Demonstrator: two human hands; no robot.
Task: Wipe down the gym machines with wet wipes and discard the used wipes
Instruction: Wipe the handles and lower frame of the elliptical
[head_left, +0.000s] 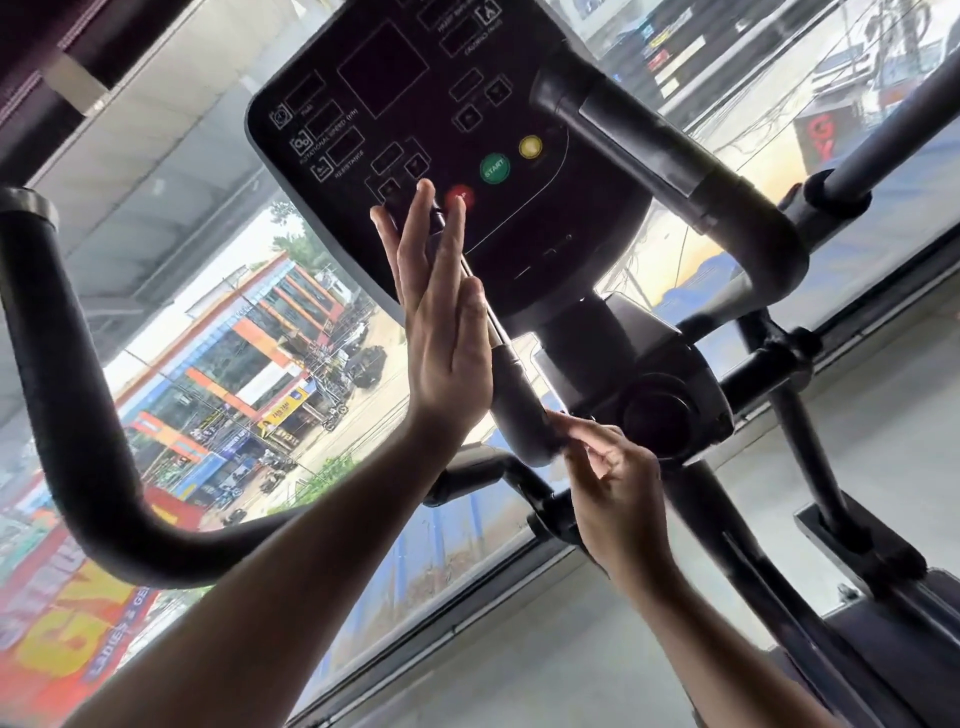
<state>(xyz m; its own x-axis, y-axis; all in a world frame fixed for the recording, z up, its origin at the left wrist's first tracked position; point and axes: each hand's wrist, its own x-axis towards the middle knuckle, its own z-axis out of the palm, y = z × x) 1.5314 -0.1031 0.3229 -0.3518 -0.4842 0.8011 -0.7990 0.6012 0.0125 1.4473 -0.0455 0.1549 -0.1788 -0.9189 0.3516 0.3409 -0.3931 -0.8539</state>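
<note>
On the console (447, 156), START (494, 168) was read; the left hand (441, 322) lay flat, the right hand (608, 467) pinched a grip end (519, 410).

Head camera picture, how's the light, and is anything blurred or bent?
Head view: strongly backlit by the bright window, so the console and handlebar look dark; wide-angle tilt bends the frame lines; the gym banner at lower left smears; both hands, left and right, look fairly sharp.
</note>
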